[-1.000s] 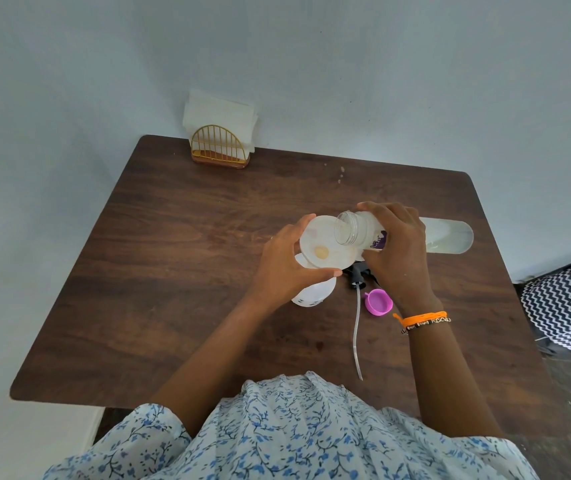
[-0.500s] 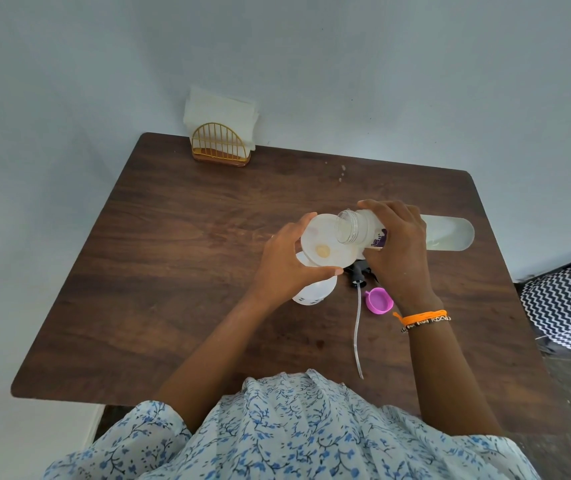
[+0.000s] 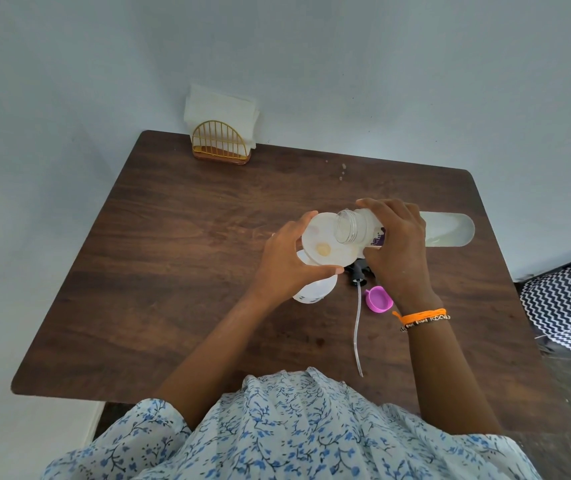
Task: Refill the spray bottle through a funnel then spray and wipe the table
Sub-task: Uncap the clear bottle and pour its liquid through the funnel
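A white spray bottle (image 3: 313, 291) stands on the brown table (image 3: 180, 271) with a white funnel (image 3: 322, 244) seated in its neck. My left hand (image 3: 286, 265) grips the funnel's rim and the bottle top. A clear refill bottle (image 3: 446, 230) lies tipped on its side in my right hand (image 3: 396, 247), with its open mouth over the funnel. The black spray head (image 3: 358, 273) with its clear dip tube lies on the table beside the bottle. A pink cap (image 3: 379, 299) lies next to the tube.
A gold wire holder with white napkins (image 3: 220, 133) stands at the table's back edge against the wall. A few small white specks lie on the far table surface. A black-and-white zigzag fabric (image 3: 568, 306) is on the floor at the right.
The refill bottle's mouth has edged slightly further over the funnel. Both hands hold much the same places.
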### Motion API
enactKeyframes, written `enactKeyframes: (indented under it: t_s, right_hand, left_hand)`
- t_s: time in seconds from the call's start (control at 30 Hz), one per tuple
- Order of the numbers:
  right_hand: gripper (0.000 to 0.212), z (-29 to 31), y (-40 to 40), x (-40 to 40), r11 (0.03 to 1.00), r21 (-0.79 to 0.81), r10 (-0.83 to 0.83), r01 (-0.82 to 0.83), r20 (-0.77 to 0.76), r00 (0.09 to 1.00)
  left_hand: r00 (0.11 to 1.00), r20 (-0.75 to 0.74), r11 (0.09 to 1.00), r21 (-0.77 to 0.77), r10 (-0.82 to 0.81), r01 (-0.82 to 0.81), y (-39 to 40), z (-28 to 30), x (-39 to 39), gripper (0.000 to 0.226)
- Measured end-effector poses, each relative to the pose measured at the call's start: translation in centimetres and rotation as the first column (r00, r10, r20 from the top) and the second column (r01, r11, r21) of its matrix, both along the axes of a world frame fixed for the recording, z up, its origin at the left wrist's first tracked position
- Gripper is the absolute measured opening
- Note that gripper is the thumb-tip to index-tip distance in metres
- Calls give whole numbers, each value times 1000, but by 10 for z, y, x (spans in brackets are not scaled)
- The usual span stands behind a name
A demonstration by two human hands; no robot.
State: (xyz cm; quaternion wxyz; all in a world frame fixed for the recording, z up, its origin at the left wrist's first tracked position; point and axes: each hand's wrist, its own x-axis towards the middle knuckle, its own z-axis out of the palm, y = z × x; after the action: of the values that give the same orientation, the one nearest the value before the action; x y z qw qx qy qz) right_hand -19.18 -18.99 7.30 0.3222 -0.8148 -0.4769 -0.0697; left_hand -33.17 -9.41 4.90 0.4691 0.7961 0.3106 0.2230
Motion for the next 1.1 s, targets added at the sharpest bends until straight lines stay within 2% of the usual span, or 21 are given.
enactKeyframes:
  t_s: [1.1]
  right_hand:
    - [54, 5, 1, -3, 1000, -9, 20, -20, 2, 1000]
  left_hand:
    - [1000, -7, 1000, 9, 7, -7, 2, -4, 2, 88]
